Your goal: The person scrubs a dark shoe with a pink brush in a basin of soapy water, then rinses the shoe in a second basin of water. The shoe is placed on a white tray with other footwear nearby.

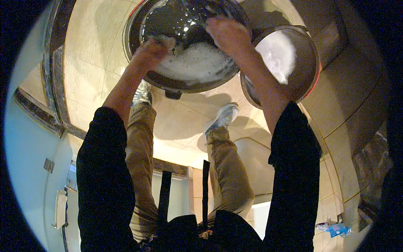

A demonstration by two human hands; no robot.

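Note:
A large dark round basin (157, 82) at the top of the view holds water with soap suds (198, 61). Over its left part is my left hand (154, 52), fingers curled near the foam; what lies between them is blurred. On the right side of the same basin, my right hand (228, 31) reaches down to the water, its fingertips hard to make out against dark, wet material (217, 8). Whether that material is cloth cannot be told. A second round basin (303, 66) with white foam (277, 56) stands to the right, partly beneath my right forearm.
Both basins stand on a tiled floor (179, 116). My shoes (225, 115) are just below the large basin. A frosted glass door (28, 151) with a handle is at the left. A blue plastic packet (338, 229) lies at the lower right.

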